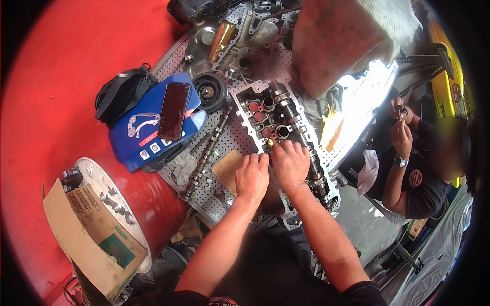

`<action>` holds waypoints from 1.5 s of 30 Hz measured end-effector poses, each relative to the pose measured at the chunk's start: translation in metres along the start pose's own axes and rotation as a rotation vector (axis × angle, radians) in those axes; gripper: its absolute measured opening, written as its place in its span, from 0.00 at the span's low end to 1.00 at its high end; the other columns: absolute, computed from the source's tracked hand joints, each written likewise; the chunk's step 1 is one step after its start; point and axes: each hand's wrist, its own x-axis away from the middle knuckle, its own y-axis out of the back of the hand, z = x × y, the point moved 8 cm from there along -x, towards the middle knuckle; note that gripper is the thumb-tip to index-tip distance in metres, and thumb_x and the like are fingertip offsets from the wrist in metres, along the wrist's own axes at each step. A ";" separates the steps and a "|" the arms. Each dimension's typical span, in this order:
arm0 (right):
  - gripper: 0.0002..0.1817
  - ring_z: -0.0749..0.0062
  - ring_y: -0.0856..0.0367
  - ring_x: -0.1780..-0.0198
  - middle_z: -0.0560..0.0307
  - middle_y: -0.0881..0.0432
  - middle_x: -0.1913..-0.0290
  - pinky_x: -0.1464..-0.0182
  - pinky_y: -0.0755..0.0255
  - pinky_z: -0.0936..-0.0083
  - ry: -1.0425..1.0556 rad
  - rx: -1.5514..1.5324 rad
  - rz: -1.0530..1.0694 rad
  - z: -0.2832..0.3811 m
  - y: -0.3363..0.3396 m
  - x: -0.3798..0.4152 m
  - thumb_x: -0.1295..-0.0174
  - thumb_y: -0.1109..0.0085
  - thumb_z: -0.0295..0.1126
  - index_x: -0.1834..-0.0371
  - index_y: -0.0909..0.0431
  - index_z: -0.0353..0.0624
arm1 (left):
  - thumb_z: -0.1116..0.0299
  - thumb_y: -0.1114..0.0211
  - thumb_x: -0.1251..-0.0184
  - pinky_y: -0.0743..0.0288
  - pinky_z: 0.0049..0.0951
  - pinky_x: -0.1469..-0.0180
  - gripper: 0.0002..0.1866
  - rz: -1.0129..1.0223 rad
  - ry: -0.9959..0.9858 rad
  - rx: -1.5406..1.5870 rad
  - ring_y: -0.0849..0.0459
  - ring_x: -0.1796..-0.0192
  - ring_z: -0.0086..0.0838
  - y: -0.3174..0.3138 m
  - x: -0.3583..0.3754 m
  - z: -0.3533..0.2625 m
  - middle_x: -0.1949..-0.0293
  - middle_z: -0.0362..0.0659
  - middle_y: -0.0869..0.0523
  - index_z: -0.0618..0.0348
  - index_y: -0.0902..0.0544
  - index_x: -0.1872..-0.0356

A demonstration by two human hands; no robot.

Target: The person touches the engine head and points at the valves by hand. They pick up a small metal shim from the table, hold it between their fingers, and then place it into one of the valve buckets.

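An engine cylinder head point(326, 176) lies on a perforated metal bench point(206, 196), with one camshaft point(295, 120) seated along its right side. Both of my hands are over its left half, close together. My left hand point(252, 176) rests at the left edge, its fingers curled and their tips hidden. My right hand point(291, 162) bends over the middle, fingers curled down near a small yellow piece point(271, 143); whatever they grip is hidden. Just above are two round metal cups point(282, 132) and red round parts point(259, 117). A loose camshaft point(208, 154) lies to the left.
A phone point(174, 111) lies on a blue box point(130, 133) beside a black pulley point(210, 92). Brown cardboard point(227, 171) is left of my hands. An open carton point(76, 224) stands lower left. Another person point(421, 188) is at the right, hands raised.
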 end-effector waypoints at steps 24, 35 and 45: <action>0.14 0.65 0.24 0.62 0.64 0.21 0.68 0.60 0.35 0.64 -0.051 0.000 0.066 -0.001 -0.003 -0.001 0.46 0.39 0.34 0.55 0.15 0.53 | 0.70 0.37 0.40 0.21 0.41 0.62 0.03 -0.053 0.047 -0.041 0.19 0.60 0.39 0.002 0.003 0.000 0.68 0.43 0.20 0.56 0.23 0.68; 0.19 0.64 0.25 0.60 0.61 0.24 0.63 0.57 0.36 0.63 0.061 0.034 0.140 0.009 0.004 0.000 0.49 0.36 0.40 0.51 0.18 0.56 | 0.71 0.38 0.38 0.22 0.44 0.58 0.03 -0.048 0.197 0.060 0.17 0.60 0.44 0.034 0.043 0.035 0.67 0.48 0.16 0.58 0.21 0.65; 0.24 0.60 0.29 0.49 0.55 0.27 0.52 0.49 0.38 0.59 0.197 0.151 0.186 0.018 0.005 0.004 0.45 0.36 0.46 0.44 0.23 0.56 | 0.71 0.39 0.39 0.23 0.45 0.58 0.02 -0.107 0.440 0.102 0.18 0.60 0.47 0.046 0.144 0.118 0.68 0.48 0.16 0.56 0.21 0.67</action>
